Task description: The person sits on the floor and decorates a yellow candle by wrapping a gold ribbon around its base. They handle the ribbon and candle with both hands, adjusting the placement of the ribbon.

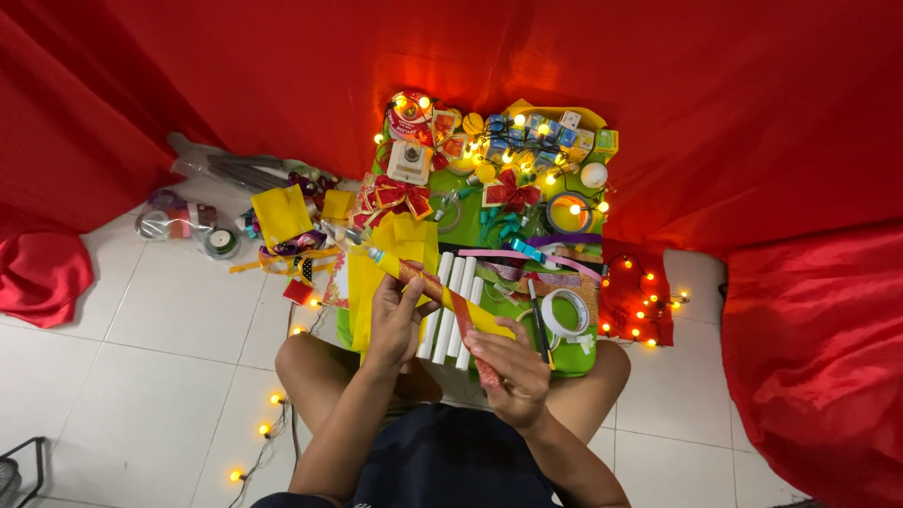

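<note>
Hands (395, 315) seemingly pinch glittery red strip (463, 315).

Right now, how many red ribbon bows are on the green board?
2. One bow lies at the board's left side near the yellow paper; the other bow sits near the middle, by the string lights. Clutter may hide more.
</note>
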